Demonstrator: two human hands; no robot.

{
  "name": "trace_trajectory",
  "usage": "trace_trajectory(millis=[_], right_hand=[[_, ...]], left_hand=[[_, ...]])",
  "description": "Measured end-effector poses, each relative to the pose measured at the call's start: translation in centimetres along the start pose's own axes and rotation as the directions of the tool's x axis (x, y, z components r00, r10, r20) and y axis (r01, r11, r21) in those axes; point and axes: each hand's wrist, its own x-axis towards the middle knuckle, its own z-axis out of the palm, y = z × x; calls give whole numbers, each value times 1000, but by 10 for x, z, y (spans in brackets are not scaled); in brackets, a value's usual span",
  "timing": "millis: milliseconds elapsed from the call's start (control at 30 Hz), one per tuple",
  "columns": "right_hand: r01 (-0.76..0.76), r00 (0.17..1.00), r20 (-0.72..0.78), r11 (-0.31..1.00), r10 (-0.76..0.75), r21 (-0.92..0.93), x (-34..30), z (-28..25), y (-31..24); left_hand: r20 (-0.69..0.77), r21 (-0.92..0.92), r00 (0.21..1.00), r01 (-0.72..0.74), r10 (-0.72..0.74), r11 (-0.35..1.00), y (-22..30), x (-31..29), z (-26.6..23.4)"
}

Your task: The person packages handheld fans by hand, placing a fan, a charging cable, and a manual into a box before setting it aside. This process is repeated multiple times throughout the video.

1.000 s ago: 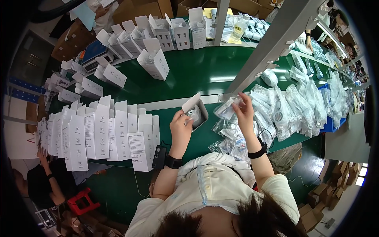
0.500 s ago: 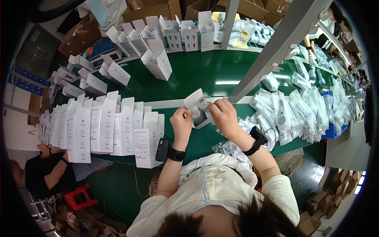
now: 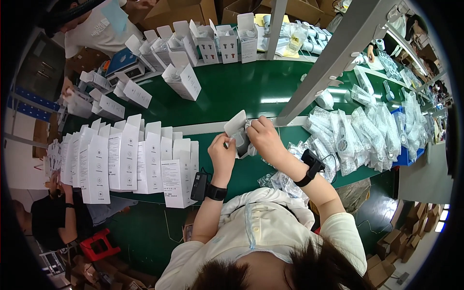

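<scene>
A white carton (image 3: 235, 124) with its lid flap raised stands upright in front of me, and a grey shape shows inside its mouth. My left hand (image 3: 222, 157) is closed on the carton's near left edge, thumb against its side. Over the right side of the opening lies my right hand (image 3: 265, 139), fingers curled; what they pinch is hidden. Just right of my forearm lie clear bubble-wrap packets (image 3: 285, 183). Left of my left hand, a row of open white cartons (image 3: 176, 181) stands close together.
A slanted metal post (image 3: 333, 63) rises right of my hands. Many bagged parts (image 3: 348, 135) lie beyond it, beside a blue bin (image 3: 406, 157). More open cartons (image 3: 183, 83) stand on the green surface (image 3: 232, 92). Co-workers are at the upper left (image 3: 99, 29) and lower left (image 3: 53, 217).
My right hand has moved slightly left and down over the carton, and less clear plastic shows at its mouth. A carton across the green surface has shifted left. The upper-left co-worker reaches toward a carton.
</scene>
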Motion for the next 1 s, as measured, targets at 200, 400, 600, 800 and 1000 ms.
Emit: trace_trajectory(millis=[200, 400, 600, 800, 1000], right_hand=[[32, 995, 98, 999, -34, 26, -2, 6, -2], [-31, 999, -17, 861, 46, 507, -39, 39, 18], [-425, 896, 353, 293, 269, 856, -27, 93, 33], [-284, 859, 73, 352, 507, 892, 57, 120, 76], [-335, 826, -62, 576, 561, 745, 82, 142, 100]], left_hand=[[48, -134, 997, -45, 52, 990, -6, -7, -16], [-109, 702, 989, 148, -101, 697, -25, -18, -126], [108, 858, 979, -4, -172, 513, -71, -48, -127], [102, 508, 995, -38, -16, 861, -10, -33, -78], [-3, 325, 997, 69, -72, 943, -42, -2, 17]])
